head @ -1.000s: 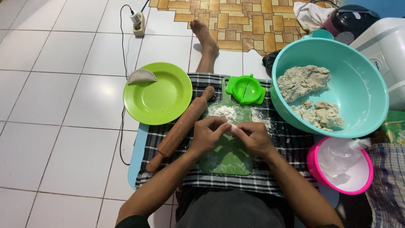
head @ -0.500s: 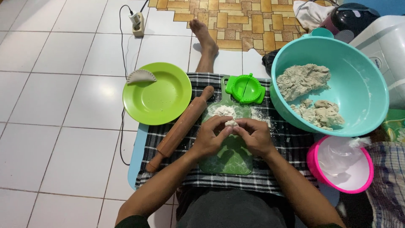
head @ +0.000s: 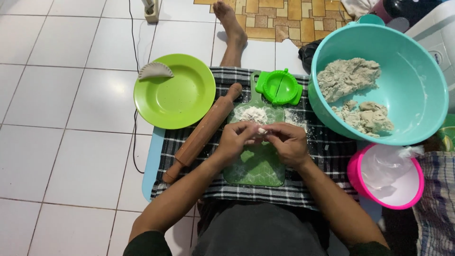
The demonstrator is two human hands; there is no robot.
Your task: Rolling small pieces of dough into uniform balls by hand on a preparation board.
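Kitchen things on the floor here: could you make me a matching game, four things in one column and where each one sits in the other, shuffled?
Things:
1. Rolling pin
2. Folded dumpling
3. Dough lumps
4. Small dough piece

Places:
A. Inside the teal bowl
B. Pinched between the left hand and right hand
C. On the rim of the green plate
D. Lying slantwise on the checked cloth, beside the green board

Pairs: 1-D, 2-C, 3-A, 4-B
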